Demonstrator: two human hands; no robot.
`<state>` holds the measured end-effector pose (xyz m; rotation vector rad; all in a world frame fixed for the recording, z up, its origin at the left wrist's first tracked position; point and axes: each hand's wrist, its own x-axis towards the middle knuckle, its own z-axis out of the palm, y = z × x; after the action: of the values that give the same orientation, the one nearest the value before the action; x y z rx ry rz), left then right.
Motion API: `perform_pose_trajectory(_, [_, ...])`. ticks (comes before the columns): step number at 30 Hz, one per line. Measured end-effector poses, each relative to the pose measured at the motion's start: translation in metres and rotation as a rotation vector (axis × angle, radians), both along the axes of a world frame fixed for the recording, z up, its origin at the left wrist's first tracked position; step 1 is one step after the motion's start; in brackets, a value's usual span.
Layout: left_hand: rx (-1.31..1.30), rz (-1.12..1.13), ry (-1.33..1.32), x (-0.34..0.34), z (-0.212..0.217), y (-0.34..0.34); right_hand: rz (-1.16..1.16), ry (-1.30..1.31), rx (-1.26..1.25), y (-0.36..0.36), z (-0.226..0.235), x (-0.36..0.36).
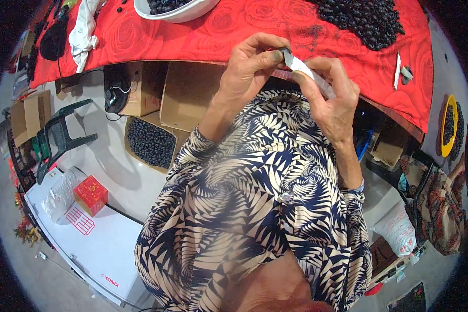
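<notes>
Just in front of my chest, over the near edge of the red cloth, both hands are raised around a narrow white strip [299, 66]. My left hand [252, 67] is closed, with thumb and forefinger pinching the strip's upper left end, where a small greyish piece shows. Closed around the lower right part, my right hand [333, 96] has its thumb laid along the strip. Whether it is folded paper or a thin tube I cannot tell. Dark stains mark the thumb tips.
A rose-patterned red cloth [213, 39] covers the table, bearing a pile of small dark round pieces [369, 21] and a white bowl [184, 13] of them. Below stands a cardboard box [151, 143] of similar pieces. At left are a dark green chair [62, 130] and a red box [91, 195].
</notes>
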<state>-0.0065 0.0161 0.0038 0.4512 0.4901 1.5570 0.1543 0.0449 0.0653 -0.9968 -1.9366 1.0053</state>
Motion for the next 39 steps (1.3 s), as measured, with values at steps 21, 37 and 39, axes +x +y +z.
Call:
perform_pose_trajectory(21, [-0.102, -0.151, -0.090, -0.004, 0.001, 0.000, -0.272, 0.186, -0.144, 0.021, -0.014, 0.019])
perform_pose_trajectory(37, [0.026, 0.166, 0.170, -0.025, 0.034, 0.010, -0.233, 0.190, -0.207, 0.014, -0.016, 0.026])
perform_pose_trajectory(39, [0.016, 0.261, 0.473, -0.050, 0.055, 0.016, -0.241, 0.181, -0.201, 0.015, -0.018, 0.029])
